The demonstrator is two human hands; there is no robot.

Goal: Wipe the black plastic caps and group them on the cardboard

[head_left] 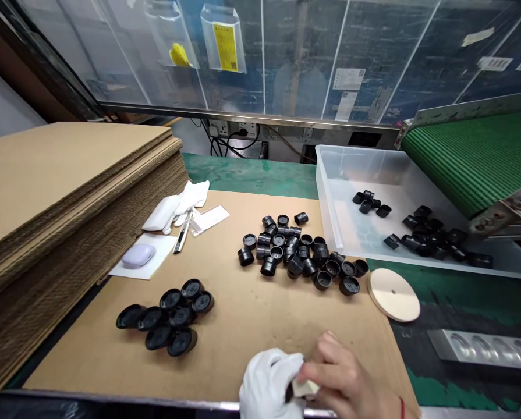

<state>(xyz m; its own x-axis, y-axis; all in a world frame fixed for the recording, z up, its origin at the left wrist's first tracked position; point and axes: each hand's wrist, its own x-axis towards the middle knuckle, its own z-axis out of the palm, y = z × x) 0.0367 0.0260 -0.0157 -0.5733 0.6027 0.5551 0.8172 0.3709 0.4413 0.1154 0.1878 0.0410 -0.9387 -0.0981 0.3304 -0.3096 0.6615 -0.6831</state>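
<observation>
At the near edge of the board [260, 343], the left hand [266, 384], in a white glove, has its fingers curled around a dark piece [289, 394], which is mostly hidden; it may be one of the black caps. The right hand [343, 372], bare, pinches a pale block [304, 388] close against this piece. The step in hand seems to be working the block at the piece; whether it rubs or only presses, I cannot tell. The next move, I judge, calls for a firm left hold and a fine pinch at right. Loose caps [290, 265] lie in the middle, a smaller group [182, 316] is on the left, and others lie in the tray [329, 203] at far right. As for writing, a yellow label [225, 46] hangs in a far pouch, with print too small to read. White barcode stickers [496, 63] are at far right, also not readable. I can read no brand.
</observation>
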